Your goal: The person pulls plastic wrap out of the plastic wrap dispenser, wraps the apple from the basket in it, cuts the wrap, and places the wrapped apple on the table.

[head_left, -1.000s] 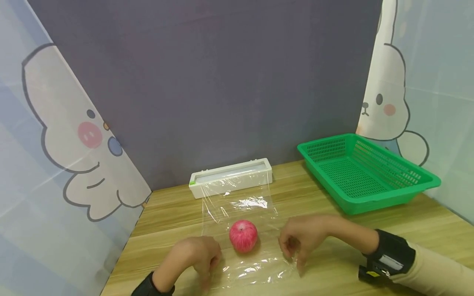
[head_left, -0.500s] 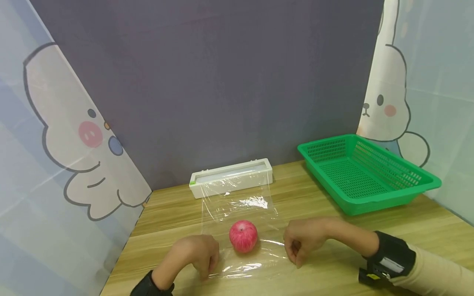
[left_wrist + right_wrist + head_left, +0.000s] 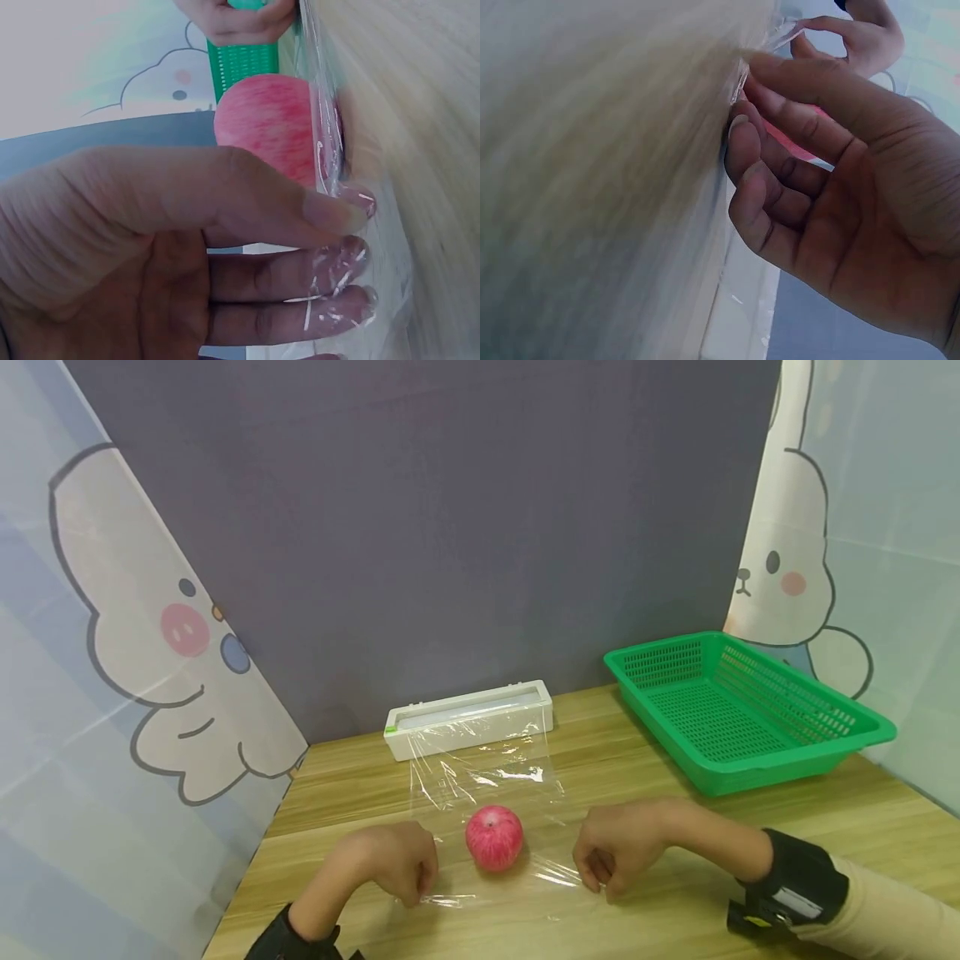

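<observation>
A red apple (image 3: pixel 493 838) sits on a clear sheet of plastic wrap (image 3: pixel 480 785) that runs from a white wrap dispenser (image 3: pixel 472 725) toward the person. At the sheet's near left corner the left hand (image 3: pixel 393 860) pinches the film between thumb and fingers; in the left wrist view, film (image 3: pixel 330 289) lies over its fingertips. On the other side of the apple, the right hand (image 3: pixel 618 845) pinches the near right corner. The right wrist view shows its thumb and index finger together at the film edge (image 3: pixel 739 84), other fingers curled. Neither hand touches the apple.
A green plastic basket (image 3: pixel 750 722) stands at the back right of the wooden table (image 3: pixel 337 797). A dark grey backdrop (image 3: pixel 450 527) rises behind the dispenser, with cartoon-printed curtains (image 3: pixel 885 543) on both sides.
The left hand has shifted slightly left and away from the person, taking its film corner along. The right hand has closed in on its corner and moved slightly right. The apple stays in place.
</observation>
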Action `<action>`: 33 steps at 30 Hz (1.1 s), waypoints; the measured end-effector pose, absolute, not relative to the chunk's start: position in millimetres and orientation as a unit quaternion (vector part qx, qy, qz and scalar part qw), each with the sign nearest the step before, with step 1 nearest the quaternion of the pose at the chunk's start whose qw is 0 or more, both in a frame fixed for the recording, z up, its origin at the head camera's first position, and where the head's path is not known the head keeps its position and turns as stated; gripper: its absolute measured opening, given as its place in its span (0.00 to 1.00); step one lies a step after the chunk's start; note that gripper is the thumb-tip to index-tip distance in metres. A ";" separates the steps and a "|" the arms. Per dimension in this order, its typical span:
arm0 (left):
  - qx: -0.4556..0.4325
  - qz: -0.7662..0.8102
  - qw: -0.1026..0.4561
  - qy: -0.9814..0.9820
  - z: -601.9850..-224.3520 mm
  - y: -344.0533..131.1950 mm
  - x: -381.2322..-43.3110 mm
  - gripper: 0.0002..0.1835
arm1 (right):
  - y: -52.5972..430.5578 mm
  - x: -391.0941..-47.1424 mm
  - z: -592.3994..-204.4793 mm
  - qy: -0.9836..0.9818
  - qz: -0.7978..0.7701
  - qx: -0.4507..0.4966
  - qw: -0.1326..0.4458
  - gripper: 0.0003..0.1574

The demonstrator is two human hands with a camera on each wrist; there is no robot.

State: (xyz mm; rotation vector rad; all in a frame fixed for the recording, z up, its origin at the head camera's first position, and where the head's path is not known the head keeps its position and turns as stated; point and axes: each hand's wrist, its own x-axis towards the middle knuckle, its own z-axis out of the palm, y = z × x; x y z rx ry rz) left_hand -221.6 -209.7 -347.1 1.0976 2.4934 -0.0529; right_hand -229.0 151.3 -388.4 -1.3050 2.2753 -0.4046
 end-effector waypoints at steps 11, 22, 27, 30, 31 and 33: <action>0.401 0.063 0.223 0.886 -337.5 -215.9 -225.9 0.15 | 155.3 -228.5 -382.9 0.833 -0.141 -0.492 0.209 0.14; 0.468 0.193 0.199 0.839 -336.2 -238.1 -250.3 0.08 | 171.3 -247.5 -371.7 0.842 -0.208 -0.486 0.109 0.16; 0.499 0.217 0.167 0.822 -340.9 -241.1 -262.2 0.11 | 172.8 -254.9 -373.1 0.835 -0.222 -0.498 0.076 0.14; 0.502 0.228 0.163 0.818 -342.1 -244.1 -266.8 0.11 | 174.1 -257.7 -373.8 0.837 -0.220 -0.496 0.072 0.14; 0.499 0.231 0.166 0.818 -342.6 -245.3 -268.1 0.11 | 174.5 -258.3 -374.0 0.838 -0.220 -0.495 0.072 0.14; 0.491 0.239 0.176 0.819 -343.5 -247.4 -270.0 0.11 | 175.3 -259.5 -374.7 0.838 -0.219 -0.495 0.070 0.13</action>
